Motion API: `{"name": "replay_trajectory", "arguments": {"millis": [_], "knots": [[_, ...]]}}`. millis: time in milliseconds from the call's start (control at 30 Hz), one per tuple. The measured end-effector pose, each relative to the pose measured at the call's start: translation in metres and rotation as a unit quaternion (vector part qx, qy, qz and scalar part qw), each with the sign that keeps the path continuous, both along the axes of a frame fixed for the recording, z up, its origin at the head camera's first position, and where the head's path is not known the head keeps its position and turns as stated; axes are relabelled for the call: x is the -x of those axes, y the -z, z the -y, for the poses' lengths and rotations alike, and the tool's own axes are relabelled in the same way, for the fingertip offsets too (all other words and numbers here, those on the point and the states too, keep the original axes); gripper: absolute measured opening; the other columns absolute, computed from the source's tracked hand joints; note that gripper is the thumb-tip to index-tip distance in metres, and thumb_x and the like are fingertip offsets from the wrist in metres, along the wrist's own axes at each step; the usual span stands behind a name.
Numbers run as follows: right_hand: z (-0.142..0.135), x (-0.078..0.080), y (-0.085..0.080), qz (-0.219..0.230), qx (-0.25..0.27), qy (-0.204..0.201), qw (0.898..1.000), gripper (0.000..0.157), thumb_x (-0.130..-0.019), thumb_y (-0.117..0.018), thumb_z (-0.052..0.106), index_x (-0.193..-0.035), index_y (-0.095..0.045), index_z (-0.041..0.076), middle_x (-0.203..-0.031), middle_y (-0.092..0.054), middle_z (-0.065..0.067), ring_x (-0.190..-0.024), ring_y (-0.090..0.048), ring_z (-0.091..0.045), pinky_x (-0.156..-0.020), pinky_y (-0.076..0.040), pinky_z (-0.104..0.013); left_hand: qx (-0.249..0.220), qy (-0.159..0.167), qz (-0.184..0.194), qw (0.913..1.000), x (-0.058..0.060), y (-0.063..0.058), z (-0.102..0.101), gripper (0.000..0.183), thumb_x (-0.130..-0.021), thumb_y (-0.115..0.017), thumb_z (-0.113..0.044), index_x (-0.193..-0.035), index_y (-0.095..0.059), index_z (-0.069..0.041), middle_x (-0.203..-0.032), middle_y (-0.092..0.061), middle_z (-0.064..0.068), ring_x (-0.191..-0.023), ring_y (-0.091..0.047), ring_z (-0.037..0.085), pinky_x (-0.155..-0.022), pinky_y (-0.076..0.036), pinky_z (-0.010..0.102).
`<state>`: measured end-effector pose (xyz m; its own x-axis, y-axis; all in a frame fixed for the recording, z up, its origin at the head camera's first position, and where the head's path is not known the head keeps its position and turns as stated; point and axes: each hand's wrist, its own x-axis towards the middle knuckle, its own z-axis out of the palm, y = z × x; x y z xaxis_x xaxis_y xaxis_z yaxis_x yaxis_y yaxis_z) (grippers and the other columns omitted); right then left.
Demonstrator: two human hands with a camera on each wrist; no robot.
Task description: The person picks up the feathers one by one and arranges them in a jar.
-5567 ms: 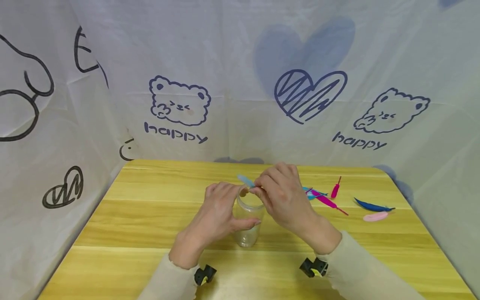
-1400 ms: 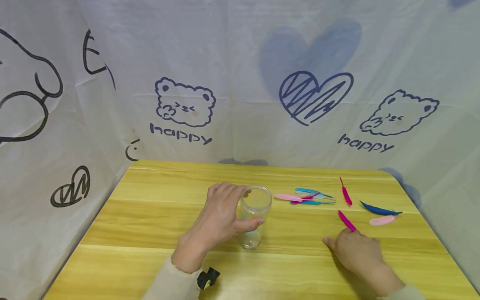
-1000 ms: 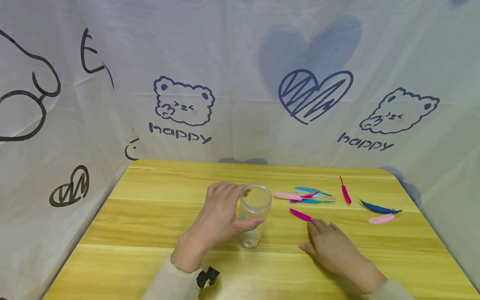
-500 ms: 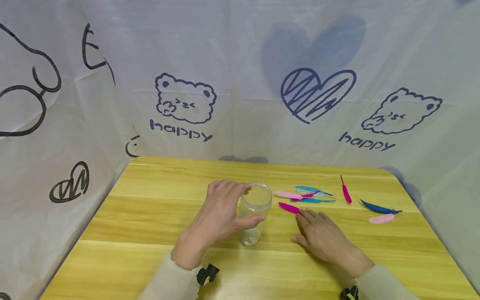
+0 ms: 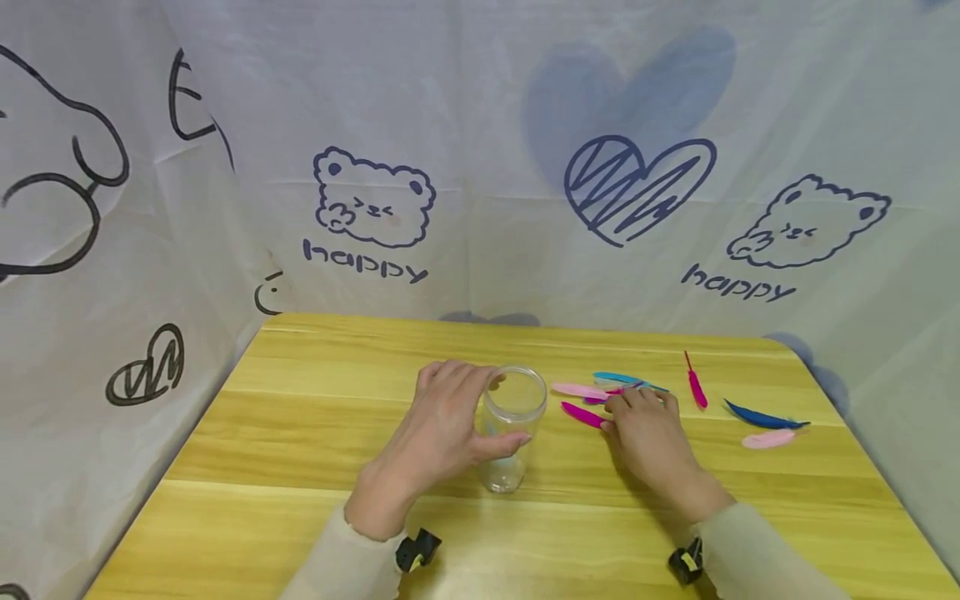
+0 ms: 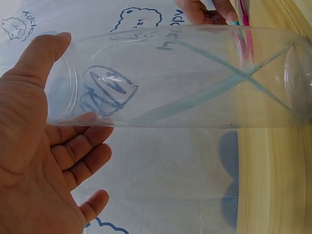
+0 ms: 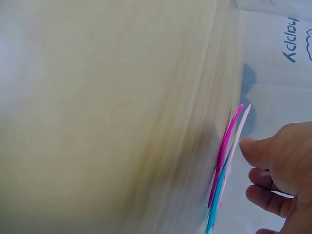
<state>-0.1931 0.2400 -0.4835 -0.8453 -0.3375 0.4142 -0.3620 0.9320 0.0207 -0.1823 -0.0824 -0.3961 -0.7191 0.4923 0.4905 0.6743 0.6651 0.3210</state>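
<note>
My left hand grips the clear plastic jar near its mouth, thumb on one side and fingers on the other. The jar stands upright on the table; two pale blue feathers cross inside it, seen in the left wrist view. My right hand is low over a small pile of feathers, its fingers loosely bent and nothing seen between thumb and fingers in the right wrist view. A magenta feather lies by its thumb. Behind it are a light pink feather and a blue feather, partly covered by the hand.
Farther right on the wooden table lie another magenta feather, a dark blue feather and a pale pink feather. A white cloth with drawings hangs behind the table's back edge.
My right hand slid the magenta feather leftward to the pile, then moved off its end onto the other feathers. Earlier it held a pale blue feather over the jar. My left hand stays on the jar.
</note>
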Motion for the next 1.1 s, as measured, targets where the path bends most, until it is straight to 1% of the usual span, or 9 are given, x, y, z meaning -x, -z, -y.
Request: {"name": "replay_trajectory", "arguments": {"millis": [200,367,533,733,833,967,1100], "knots": [[-0.0017,0.0062,0.0032,0.023,-0.02,0.014,0.999,0.017,-0.092,-0.083,0.018,-0.099,-0.071,0.008,-0.099,-0.067,-0.008,-0.1,-0.063,-0.036,-0.095,-0.045,-0.066,0.003,0.0,0.007,1.0,0.0001,-0.0007,0.0002,0.073,-0.08,-0.086,-0.06,-0.131,-0.066,-0.013,-0.117,-0.071,-0.001,-0.112,-0.061,0.022,-0.111,-0.038,0.05],[-0.002,0.008,0.0055,0.016,-0.021,0.011,1.0,0.018,-0.091,-0.084,0.018,-0.095,-0.069,0.009,-0.098,-0.068,-0.008,-0.099,-0.062,-0.035,-0.093,-0.045,-0.066,0.004,-0.001,0.015,0.9999,-0.0007,-0.0013,-0.0001,0.073,-0.08,-0.086,-0.061,-0.133,-0.066,-0.013,-0.119,-0.072,0.0,-0.112,-0.061,0.022,-0.112,-0.038,0.05],[-0.0003,0.0098,0.005,0.013,-0.031,0.012,0.999,0.019,-0.091,-0.084,0.02,-0.093,-0.069,0.008,-0.097,-0.068,-0.008,-0.098,-0.062,-0.035,-0.093,-0.045,-0.066,0.004,-0.003,0.013,0.9999,-0.0009,-0.0015,0.0002,0.074,-0.08,-0.086,-0.061,-0.133,-0.066,-0.013,-0.119,-0.072,0.0,-0.112,-0.061,0.022,-0.112,-0.038,0.051],[0.0007,0.0107,0.0025,0.039,-0.054,0.025,0.997,0.018,-0.094,-0.08,0.022,-0.093,-0.069,0.008,-0.098,-0.07,-0.009,-0.097,-0.061,-0.035,-0.092,-0.045,-0.065,0.004,-0.004,0.012,0.9999,-0.0006,-0.0012,0.0003,0.073,-0.08,-0.086,-0.061,-0.132,-0.066,-0.014,-0.119,-0.072,0.0,-0.113,-0.062,0.022,-0.112,-0.037,0.051],[0.0016,0.0113,0.0018,0.049,-0.056,0.022,0.997,0.015,-0.096,-0.078,0.02,-0.094,-0.069,0.008,-0.099,-0.071,-0.009,-0.097,-0.061,-0.035,-0.092,-0.045,-0.063,0.004,-0.006,0.008,0.9999,-0.0007,-0.0009,0.0006,0.073,-0.08,-0.086,-0.061,-0.132,-0.066,-0.014,-0.119,-0.072,-0.001,-0.113,-0.062,0.022,-0.112,-0.038,0.051],[0.0029,0.0113,0.0021,0.049,-0.063,0.009,0.997,0.011,-0.097,-0.076,0.015,-0.095,-0.068,0.007,-0.101,-0.072,-0.01,-0.099,-0.062,-0.035,-0.09,-0.044,-0.06,0.004,-0.003,0.004,1.0,-0.0005,-0.0004,0.0009,0.073,-0.08,-0.086,-0.06,-0.132,-0.066,-0.013,-0.119,-0.071,0.0,-0.113,-0.062,0.022,-0.112,-0.038,0.051],[0.0039,0.0104,0.0033,0.048,-0.086,-0.004,0.995,0.008,-0.098,-0.072,0.011,-0.094,-0.065,0.007,-0.099,-0.072,-0.009,-0.095,-0.062,-0.033,-0.087,-0.042,-0.055,0.003,-0.001,0.007,1.0,-0.0003,0.0003,0.001,0.073,-0.08,-0.086,-0.06,-0.132,-0.066,-0.013,-0.119,-0.071,0.0,-0.114,-0.062,0.022,-0.112,-0.037,0.051]]}}
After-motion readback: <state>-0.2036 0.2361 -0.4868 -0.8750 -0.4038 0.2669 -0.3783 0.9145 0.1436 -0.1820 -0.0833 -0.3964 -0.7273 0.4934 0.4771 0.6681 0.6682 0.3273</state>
